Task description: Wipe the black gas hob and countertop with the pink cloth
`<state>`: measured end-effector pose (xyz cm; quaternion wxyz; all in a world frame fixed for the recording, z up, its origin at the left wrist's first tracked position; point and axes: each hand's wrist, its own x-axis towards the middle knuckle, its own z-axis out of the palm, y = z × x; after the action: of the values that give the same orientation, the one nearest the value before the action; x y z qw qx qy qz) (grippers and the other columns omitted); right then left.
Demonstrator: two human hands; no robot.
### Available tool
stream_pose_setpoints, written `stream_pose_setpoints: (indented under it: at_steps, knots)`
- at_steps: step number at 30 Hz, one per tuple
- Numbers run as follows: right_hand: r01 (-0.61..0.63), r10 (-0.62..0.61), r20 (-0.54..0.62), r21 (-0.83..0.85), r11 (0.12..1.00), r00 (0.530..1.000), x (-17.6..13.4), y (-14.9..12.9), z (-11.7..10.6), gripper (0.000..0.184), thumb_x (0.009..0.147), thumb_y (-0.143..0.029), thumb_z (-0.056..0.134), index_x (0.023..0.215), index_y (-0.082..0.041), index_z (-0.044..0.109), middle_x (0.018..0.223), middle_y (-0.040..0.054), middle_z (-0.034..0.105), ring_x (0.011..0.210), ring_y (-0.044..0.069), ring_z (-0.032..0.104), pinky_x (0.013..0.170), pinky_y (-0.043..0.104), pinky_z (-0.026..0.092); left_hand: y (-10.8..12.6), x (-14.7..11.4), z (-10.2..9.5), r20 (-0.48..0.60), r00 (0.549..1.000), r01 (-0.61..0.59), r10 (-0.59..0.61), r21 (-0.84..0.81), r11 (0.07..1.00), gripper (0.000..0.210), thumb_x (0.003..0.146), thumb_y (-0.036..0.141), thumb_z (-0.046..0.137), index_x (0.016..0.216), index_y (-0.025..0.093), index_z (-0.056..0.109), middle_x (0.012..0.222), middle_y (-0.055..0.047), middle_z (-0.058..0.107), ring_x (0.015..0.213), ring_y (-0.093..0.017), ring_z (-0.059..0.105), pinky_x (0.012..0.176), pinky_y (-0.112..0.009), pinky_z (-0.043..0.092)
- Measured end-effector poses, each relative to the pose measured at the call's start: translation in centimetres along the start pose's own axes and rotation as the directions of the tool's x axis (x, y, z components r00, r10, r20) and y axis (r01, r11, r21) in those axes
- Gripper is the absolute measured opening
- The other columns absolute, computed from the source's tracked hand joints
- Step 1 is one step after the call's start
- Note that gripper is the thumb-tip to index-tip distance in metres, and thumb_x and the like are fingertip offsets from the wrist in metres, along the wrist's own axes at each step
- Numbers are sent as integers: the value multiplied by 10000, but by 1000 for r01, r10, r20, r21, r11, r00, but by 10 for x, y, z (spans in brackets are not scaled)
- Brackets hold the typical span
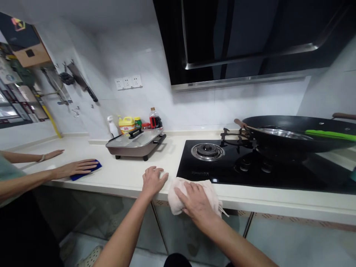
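Note:
My right hand (195,202) presses a pale pink cloth (213,189) against the front edge of the white countertop (119,176), by the near left corner of the black gas stove (222,178). Part of the cloth hangs over the edge. To its left, my left hand (152,180) rests on the countertop with its fingers apart and nothing in them. Behind that hand stands an electric pan (130,150) with a glass lid.
At the left, a co-worker's hand (75,168) lies on a blue cloth (94,168). A large wok (289,144) sits on the stove's right side under the range hood (244,44). Bottles, including a yellow jug (127,124), line the wall, where a cleaver (80,78) hangs.

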<state>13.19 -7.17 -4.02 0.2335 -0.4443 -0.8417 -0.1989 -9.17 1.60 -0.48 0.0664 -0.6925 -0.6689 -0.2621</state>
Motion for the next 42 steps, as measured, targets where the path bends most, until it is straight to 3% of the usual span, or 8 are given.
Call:
stream_pose_setpoints:
  at_steps: [6,15,20,22,25,28,34,42]
  knots:
    - [-1,-2,-122,-19,1000,992,-79,84,-19,903,664,-363,964,1456,-282,538,1415,159,587,1200,357,560,990,491,445,5,1,-9,121,993,-15,4,85,996,401,937,481,580,1225,242,726,1375,-141,614,1348,-327,482,1130,-508,351]
    - [-17,-7,-127,-192,981,992,-204,225,-63,610,954,-542,634,1447,-197,535,1397,193,606,1258,346,554,1020,499,448,-3,10,-1,120,991,-69,58,96,993,465,927,549,479,1226,282,715,1347,-119,649,1303,-344,537,1098,-538,378]
    - [-212,184,-169,-170,962,968,-256,282,-70,599,946,-635,506,1329,-186,606,1238,171,690,1088,344,634,945,495,482,-4,14,-3,163,986,-53,39,79,995,532,912,596,437,1231,273,715,1355,-132,648,1327,-366,525,1095,-565,379]
    - [-405,382,-186,-104,908,905,-266,295,-79,606,941,-645,441,1278,-177,631,1156,158,710,1035,347,643,932,495,479,-3,15,-4,166,986,-49,35,84,995,552,903,600,432,1236,262,712,1354,-141,649,1323,-367,527,1093,-566,383]
    - [-711,698,-180,-14,703,694,-260,304,-101,583,980,-595,348,1285,-184,626,1164,152,697,1042,338,634,925,459,467,-3,15,-4,161,986,-59,44,86,995,560,897,600,428,1228,253,717,1351,-141,654,1306,-370,540,1083,-562,395]
    - [-850,836,-162,-41,525,524,-236,312,-123,597,1008,-585,296,1357,-190,576,1233,171,653,1092,346,607,899,439,463,-2,15,-3,149,987,-69,57,79,995,557,902,594,417,1215,253,726,1344,-136,662,1292,-370,552,1073,-557,406]
    - [-910,917,-183,-290,295,355,-189,343,-123,703,1023,-587,273,1571,-152,335,1358,274,506,1239,451,500,961,583,416,0,14,-6,136,989,-61,50,74,995,544,893,591,440,1197,252,738,1324,-134,673,1281,-372,559,1065,-546,418]
    - [-894,966,-3,-381,237,258,-163,378,-102,638,1013,-526,308,1295,-46,619,1263,285,603,1200,428,564,985,533,418,0,12,-5,145,988,-59,45,98,993,544,906,591,417,1217,262,719,1347,-131,652,1306,-366,544,1068,-544,413]
